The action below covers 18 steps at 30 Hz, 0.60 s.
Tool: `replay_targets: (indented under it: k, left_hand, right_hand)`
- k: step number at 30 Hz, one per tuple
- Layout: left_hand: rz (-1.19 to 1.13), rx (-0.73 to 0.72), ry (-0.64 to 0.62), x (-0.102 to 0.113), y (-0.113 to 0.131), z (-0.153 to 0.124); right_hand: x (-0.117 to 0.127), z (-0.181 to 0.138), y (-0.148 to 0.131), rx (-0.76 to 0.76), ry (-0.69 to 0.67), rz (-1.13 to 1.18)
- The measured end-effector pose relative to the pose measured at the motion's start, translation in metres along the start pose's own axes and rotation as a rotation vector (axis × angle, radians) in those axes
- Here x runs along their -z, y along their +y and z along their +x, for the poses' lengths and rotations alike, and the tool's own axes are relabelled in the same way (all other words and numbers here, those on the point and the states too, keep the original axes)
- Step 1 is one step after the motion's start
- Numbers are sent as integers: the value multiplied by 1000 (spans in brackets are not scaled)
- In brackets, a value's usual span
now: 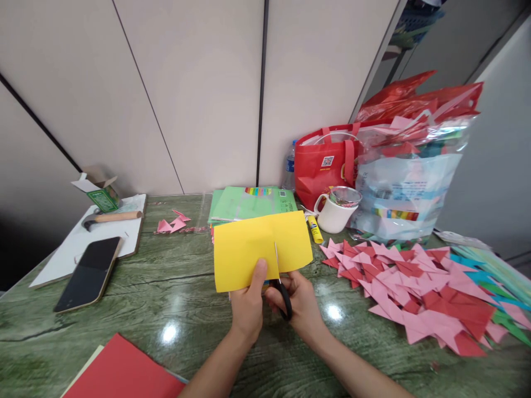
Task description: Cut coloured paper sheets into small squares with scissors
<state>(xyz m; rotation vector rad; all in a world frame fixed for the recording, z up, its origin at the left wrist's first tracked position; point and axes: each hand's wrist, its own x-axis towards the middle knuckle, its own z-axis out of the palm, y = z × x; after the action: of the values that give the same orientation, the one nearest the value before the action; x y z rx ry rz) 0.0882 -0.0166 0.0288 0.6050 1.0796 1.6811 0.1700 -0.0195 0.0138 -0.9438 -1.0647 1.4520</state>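
My left hand [249, 304] pinches a sheet of yellow paper [240, 249] near its lower edge, thumb on top and fingers hidden beneath. In my right hand [305, 301] are black-handled scissors [285, 301], their blades around the paper. A cut runs up from the lower edge, and one narrow blade shows above the sheet. The paper is held up over the table, covering part of a pack of green paper [253, 202] behind it. To the right of my hands lies a spread of folded pink and red paper pieces [415, 282].
A white mug [337, 213], a glue stick [315, 229], a red bag [317, 171] and a clear plastic bag [406, 188] stand at the back right. On the left are a phone [89, 273], a hammer [118, 216] and a small green box [103, 197]. Red paper [124, 370] lies at front left.
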Motion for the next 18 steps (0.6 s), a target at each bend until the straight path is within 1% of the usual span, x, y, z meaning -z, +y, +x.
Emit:
replay_targets:
  k: [3, 7, 11, 18]
  left_hand:
    - [12, 4, -3, 0, 0, -1]
    - [45, 68, -11, -1, 1, -2]
    - [14, 4, -20, -1, 1, -2]
    - [46, 24, -18, 0, -2, -1]
  right_hand:
    - [0, 0, -1, 9, -6, 16]
    - [1, 1, -2, 37, -12, 26]
    - [2, 2, -3, 56, -24, 47]
    - [3, 2, -1, 31, -18, 51]
